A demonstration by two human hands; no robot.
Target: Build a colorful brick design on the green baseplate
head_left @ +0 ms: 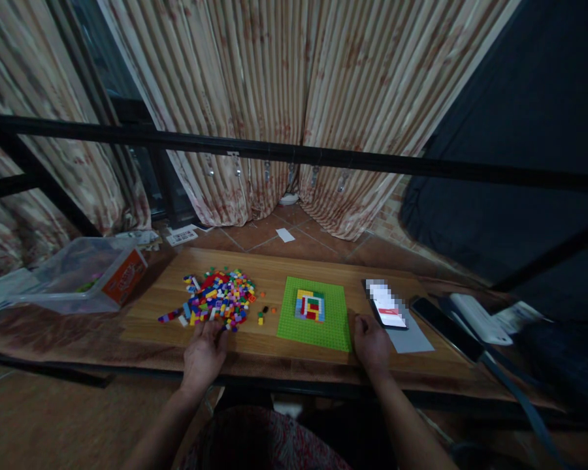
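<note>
A heap of small toy building bricks [220,294] in many colours lies on the left half of the wooden board. My left hand [206,352] reaches to the heap's near edge, fingers stretched forward and thumb apart, fingertips among the bricks; no brick shows in its grip. Right of the heap lies a green studded baseplate [287,326]. On it stands a square brick build [310,305] with yellow, blue, red and white parts. My right hand [371,341] rests as a loose fist on the board, beside the baseplate's right edge.
A few loose bricks [261,318] lie between heap and baseplate. A lit phone [386,305] rests on a grey sheet [414,339] at right, beside a dark phone-like object [445,326] and white device [480,318]. A clear plastic box [73,294] stands left. A black rail [294,153] crosses beyond.
</note>
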